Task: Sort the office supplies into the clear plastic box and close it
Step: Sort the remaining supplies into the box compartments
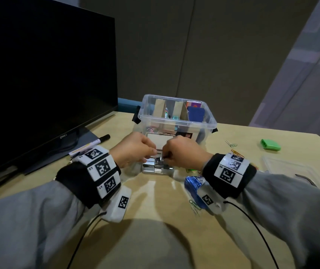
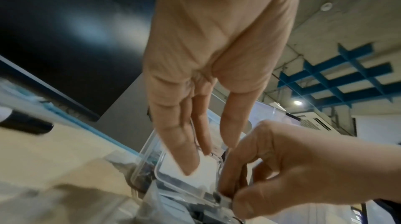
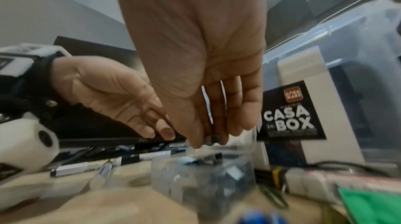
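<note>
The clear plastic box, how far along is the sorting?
Partly done: the clear plastic box already holds several items between cardboard dividers. In hand: the left hand and right hand work at a small clear case. Left: marker, paper clips, green item, lid.

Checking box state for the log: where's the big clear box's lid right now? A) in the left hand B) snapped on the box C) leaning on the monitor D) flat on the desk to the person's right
D: the clear box stands open-topped, and the lid lies flat on the desk beside the right sleeve.
</note>
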### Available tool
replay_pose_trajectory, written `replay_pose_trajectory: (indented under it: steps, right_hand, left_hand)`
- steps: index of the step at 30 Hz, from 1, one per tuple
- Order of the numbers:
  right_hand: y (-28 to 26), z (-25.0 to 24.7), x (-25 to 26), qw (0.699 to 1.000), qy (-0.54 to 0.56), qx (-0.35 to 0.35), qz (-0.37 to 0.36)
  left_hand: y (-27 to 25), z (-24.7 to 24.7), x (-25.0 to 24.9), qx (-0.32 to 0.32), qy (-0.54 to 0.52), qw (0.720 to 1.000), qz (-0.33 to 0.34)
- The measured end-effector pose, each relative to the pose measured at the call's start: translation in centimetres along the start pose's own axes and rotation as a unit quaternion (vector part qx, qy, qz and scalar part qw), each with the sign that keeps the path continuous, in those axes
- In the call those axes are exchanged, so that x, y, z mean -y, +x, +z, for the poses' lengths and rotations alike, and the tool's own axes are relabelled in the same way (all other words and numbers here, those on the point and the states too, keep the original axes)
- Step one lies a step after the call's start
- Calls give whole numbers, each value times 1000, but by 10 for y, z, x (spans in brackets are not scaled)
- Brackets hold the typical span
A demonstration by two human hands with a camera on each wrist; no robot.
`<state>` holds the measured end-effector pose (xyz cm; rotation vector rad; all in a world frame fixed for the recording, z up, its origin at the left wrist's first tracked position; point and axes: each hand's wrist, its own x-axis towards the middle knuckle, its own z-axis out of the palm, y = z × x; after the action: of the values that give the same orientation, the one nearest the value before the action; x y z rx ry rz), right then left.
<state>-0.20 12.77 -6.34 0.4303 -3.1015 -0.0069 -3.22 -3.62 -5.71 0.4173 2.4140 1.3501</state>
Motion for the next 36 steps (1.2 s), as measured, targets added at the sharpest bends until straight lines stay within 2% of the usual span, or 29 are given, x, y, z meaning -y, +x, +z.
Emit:
replay_pose_trajectory:
  steps: [2, 6, 9, 13, 21, 26, 36]
  right_hand:
    - [3, 3, 2, 1000, -1, 22, 13]
    - [10, 4, 5, 999, 3, 38, 20]
    - [13, 5, 5, 999, 4, 36, 4]
    - [15, 8, 3, 999, 16, 33, -3]
    - [8, 13, -7, 997, 66, 13, 28]
    - [5, 11, -3, 996, 91, 17, 8]
    - [0, 6, -14, 993, 117, -9, 15]
  left_hand:
    - [-1, -1, 1, 34, 129, 991, 34]
    - [-4, 3, 6, 153, 344, 925, 38]
    - [-6, 5, 10, 171, 416, 892, 49]
    - [-7, 6, 10, 167, 451, 875, 58]
    - [-8, 8, 7, 167, 452, 874, 68]
    - [-11, 9, 7, 163, 453, 874, 64]
    - [-13, 8, 5, 153, 402, 901, 59]
